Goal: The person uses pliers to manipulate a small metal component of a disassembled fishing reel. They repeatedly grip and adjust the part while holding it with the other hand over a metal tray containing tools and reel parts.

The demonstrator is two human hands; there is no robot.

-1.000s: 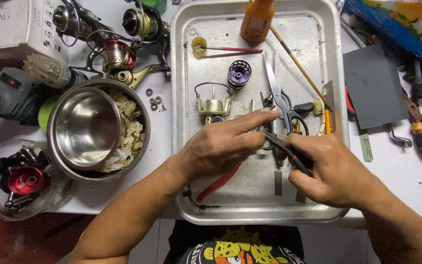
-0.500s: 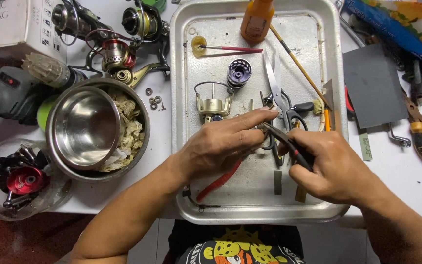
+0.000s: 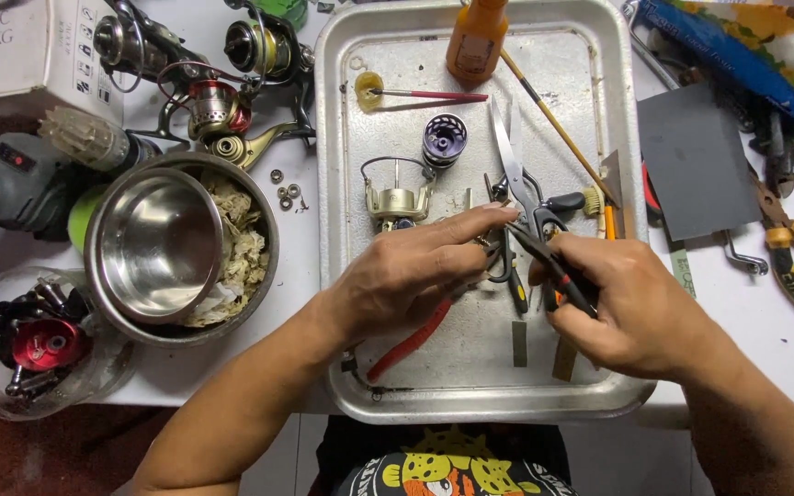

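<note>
Just above the metal tray [image 3: 342, 138], the left hand [image 3: 406, 276] pinches a small part, hidden by fingers, steadying it. Closed right hand [image 3: 631, 303] holds a black-handled tool [image 3: 553, 271] angled at it; scissors [image 3: 516, 179] beside, gold reel rotor [image 3: 397, 197] behind.

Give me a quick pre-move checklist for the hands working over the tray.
1. Right hand has a firm hold on the black-and-red tool: ok, fingers wrapped round the handle.
2. Left hand steadies the small part at the tool tip: cannot tell, the fingers hide it.
3. Work stays above the metal tray, so a dropped piece lands inside: ok.
4. Scissors lie blades away from the hands: ok, though the handles sit right beside the fingertips.
5. Gold reel rotor is clear of the left hand: ok, just beyond the knuckles.
6. Orange bottle out of the way: ok.
</note>
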